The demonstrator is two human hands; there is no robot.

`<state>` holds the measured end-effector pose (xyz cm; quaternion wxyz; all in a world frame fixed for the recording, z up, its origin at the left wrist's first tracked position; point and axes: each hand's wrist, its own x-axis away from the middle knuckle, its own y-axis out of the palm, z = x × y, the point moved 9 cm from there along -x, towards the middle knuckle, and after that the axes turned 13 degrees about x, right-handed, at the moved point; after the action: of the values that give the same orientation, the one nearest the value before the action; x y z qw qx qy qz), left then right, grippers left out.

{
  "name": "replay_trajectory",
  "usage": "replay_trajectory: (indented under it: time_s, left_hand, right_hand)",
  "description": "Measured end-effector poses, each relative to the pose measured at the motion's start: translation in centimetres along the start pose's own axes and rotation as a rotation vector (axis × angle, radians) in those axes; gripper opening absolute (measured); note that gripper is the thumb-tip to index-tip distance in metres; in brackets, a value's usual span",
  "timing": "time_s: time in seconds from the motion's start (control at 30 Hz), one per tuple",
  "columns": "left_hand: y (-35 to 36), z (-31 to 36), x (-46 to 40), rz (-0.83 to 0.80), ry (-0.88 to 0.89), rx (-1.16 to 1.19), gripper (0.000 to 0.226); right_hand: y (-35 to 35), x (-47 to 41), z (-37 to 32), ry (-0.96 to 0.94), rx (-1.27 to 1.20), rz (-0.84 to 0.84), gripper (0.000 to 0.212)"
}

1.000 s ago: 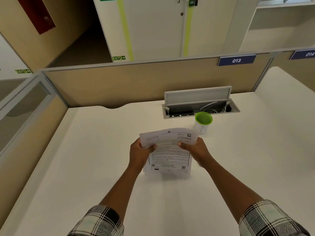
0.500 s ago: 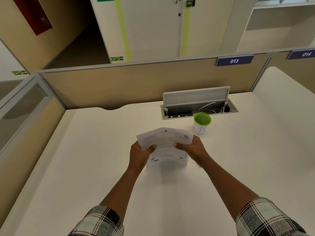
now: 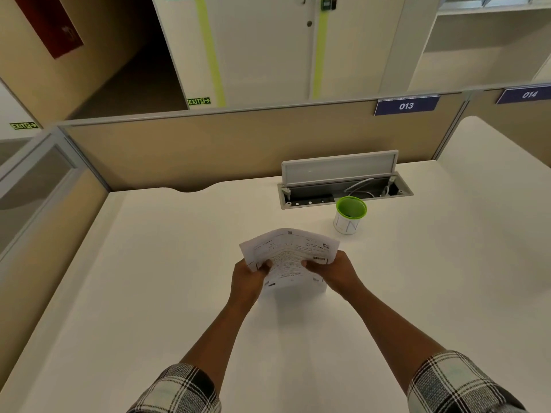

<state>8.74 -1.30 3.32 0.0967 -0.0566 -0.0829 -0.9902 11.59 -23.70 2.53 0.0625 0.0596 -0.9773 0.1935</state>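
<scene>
A printed white sheet of paper is held above the white desk, its upper part curling over toward me. My left hand grips its left edge, thumb on the printed face. My right hand grips the right edge the same way. The lower part of the sheet hangs between both hands, just above the desk.
A white cup with a green rim stands behind and to the right of the paper. Behind it an open cable tray with its lid raised is set into the desk. A tan partition borders the back and left.
The top of the sheet has folded further down toward me and the paper looks shorter. Both hands have kept their grip and drawn slightly closer together.
</scene>
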Motion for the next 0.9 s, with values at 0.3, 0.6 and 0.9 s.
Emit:
replay_trajectory:
  time_s: [0.3, 0.6, 0.9]
  left_hand:
    - [-0.4, -0.5, -0.2, 0.014, 0.038, -0.065, 0.022]
    - [-1.0, 1.5, -0.9, 0.041, 0.082, -0.113, 0.013]
    - [-1.3, 4.2, -3.2, 0.051, 0.012, -0.112, 0.017]
  right_hand:
    - [-0.3, 0.1, 0.9, 0.015, 0.011, 0.062, 0.034]
    - [-0.9, -0.1, 0.2, -0.006, 0.161, 0.032, 0.026]
    - [-1.2, -0.7, 0.7, 0.042, 0.152, -0.173, 0.027]
